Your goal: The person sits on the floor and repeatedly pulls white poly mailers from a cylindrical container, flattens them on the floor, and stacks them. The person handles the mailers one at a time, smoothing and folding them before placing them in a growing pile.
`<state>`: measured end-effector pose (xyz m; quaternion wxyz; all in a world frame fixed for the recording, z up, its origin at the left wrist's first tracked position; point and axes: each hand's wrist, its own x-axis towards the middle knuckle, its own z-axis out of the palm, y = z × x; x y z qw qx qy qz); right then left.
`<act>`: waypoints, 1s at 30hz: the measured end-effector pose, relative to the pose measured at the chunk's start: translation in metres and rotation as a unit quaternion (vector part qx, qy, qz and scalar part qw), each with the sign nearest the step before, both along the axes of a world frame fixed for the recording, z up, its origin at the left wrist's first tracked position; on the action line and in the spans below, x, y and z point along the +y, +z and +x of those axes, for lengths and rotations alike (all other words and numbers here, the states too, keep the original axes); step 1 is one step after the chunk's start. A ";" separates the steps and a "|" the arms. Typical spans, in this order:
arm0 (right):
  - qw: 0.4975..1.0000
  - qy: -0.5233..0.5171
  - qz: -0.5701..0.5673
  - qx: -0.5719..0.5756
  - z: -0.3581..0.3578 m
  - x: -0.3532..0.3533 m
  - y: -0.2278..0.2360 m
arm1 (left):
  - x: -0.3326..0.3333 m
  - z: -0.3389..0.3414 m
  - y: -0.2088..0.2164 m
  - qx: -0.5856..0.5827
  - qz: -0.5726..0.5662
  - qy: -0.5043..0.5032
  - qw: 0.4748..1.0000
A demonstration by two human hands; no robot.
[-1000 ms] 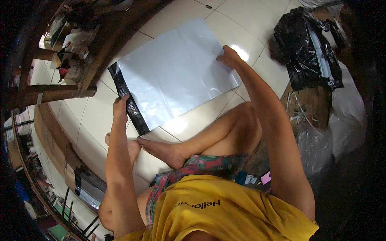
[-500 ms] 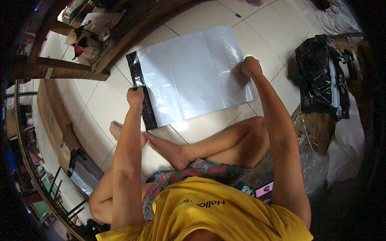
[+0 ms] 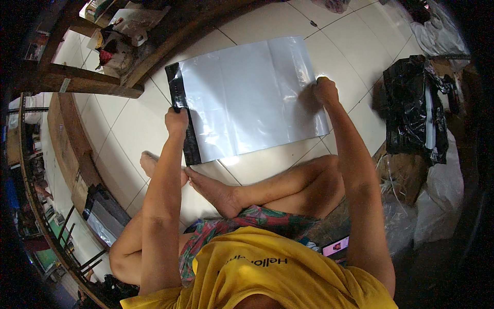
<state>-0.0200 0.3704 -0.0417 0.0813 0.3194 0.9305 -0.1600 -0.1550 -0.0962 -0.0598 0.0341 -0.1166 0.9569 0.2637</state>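
A wide, pale grey plastic mailing bag point(image 3: 247, 98) is spread out in front of my crossed legs, just over or on the tiled floor. Along its left edge runs a black strip point(image 3: 192, 147). My left hand point(image 3: 176, 122) is closed on that strip, near its middle. At the opposite edge my right hand point(image 3: 326, 92) grips the bag, fingers curled in. Creases and bright reflections run across the sheet, which looks fairly taut between both hands. My fingertips are partly hidden.
Wooden shelf beams point(image 3: 98, 82) stand at the upper left. On the right, a black plastic-wrapped bundle point(image 3: 409, 110) sits by clear plastic wrap point(image 3: 437, 201). Grey folded plastic point(image 3: 105, 219) lies at the left. A lit phone point(image 3: 335, 246) rests by my right thigh.
The whole view has shifted slightly. Both hands keep their hold on the mailing bag, which stays spread with almost no change in position.
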 end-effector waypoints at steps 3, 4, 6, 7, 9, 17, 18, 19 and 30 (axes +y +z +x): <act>1.000 -0.004 0.004 -0.011 -0.001 -0.009 0.007 | 0.002 0.003 -0.005 -0.010 -0.004 -0.042 0.999; 1.000 -0.012 0.000 -0.022 -0.001 -0.010 0.013 | 0.003 0.002 -0.005 -0.016 -0.004 -0.050 0.999; 0.999 -0.024 -0.032 -0.029 -0.001 -0.015 0.022 | 0.006 0.003 -0.005 0.000 -0.027 -0.043 0.999; 0.998 -0.031 -0.046 -0.033 0.004 -0.015 0.026 | 0.009 0.008 -0.005 0.022 -0.048 -0.027 0.998; 0.994 0.058 0.011 0.092 0.023 -0.021 0.020 | 0.015 0.017 -0.008 0.064 -0.068 -0.034 0.995; 0.937 0.326 0.072 0.101 0.085 -0.058 0.017 | 0.025 0.040 -0.013 0.106 -0.120 -0.049 0.986; 0.937 0.328 0.087 0.086 0.087 -0.059 0.013 | 0.026 0.041 -0.014 0.110 -0.122 -0.053 0.985; 0.936 0.330 0.098 0.070 0.087 -0.062 0.011 | 0.025 0.042 -0.016 0.121 -0.121 -0.059 0.983; 0.942 0.328 0.075 0.015 0.083 -0.058 0.005 | 0.183 0.094 0.007 0.190 -0.063 -0.292 0.935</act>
